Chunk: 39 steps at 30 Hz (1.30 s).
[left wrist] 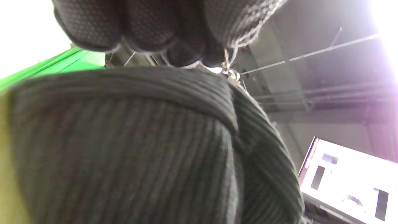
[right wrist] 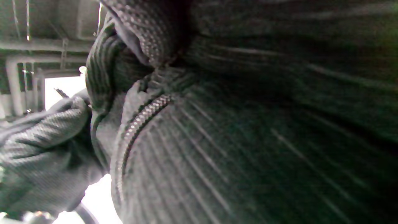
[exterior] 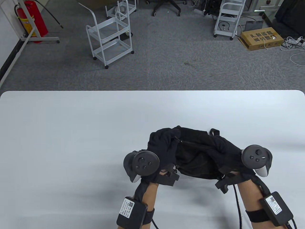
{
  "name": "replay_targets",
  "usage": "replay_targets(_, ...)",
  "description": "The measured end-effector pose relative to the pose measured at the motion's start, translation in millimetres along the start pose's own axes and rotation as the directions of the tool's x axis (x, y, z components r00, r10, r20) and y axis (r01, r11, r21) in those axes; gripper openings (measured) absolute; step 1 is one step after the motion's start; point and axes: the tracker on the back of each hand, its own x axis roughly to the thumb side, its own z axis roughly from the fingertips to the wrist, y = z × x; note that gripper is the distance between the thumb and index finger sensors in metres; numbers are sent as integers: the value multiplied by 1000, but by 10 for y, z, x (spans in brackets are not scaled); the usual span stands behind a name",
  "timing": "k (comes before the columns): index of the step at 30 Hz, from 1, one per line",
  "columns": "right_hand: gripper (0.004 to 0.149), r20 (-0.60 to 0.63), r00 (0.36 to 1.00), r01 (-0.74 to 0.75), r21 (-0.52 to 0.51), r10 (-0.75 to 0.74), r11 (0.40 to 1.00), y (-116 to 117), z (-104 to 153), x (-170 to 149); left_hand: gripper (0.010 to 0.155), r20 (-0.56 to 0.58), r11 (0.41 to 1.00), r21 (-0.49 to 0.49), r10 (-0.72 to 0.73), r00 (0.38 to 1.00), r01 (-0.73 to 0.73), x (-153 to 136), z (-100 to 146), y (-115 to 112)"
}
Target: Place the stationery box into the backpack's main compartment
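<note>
Both gloved hands grip the black backpack (exterior: 195,155) on the counter (exterior: 71,133): the left hand (exterior: 159,148) at nine o'clock pinching the zipper pull (left wrist: 229,72), the right hand (exterior: 224,150) at three o'clock clutching fabric; the zipper looks to be the step in hand, and no stationery box is in sight.

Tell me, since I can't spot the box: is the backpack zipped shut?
Cannot tell: both hands cover the backpack; the zipper section visible looks closed.

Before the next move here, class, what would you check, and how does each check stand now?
1. Backpack lies on the table: ok.
2. Left hand holds the backpack's left end: ok.
3. Right hand holds its right end: ok.
4. Zipper of the main compartment open: cannot tell; only a closed stretch of teeth shows in the right wrist view.
5. Stationery box within reach: not ok, none in view.
6. Zipper pull near the left fingers: ok.
</note>
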Motion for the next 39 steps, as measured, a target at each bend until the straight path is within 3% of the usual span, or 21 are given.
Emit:
replay_targets(19, 49, 37, 976, 214, 38, -215, 976, -106, -7, -28, 44, -133, 959, -8, 280, 951, -284, -327, -11, 104)
replay_targets(39, 49, 36, 919, 392, 37, -394, 919, -191, -12, -74, 44, -299, 914, -62, 366, 881, -401, -657, 11, 14)
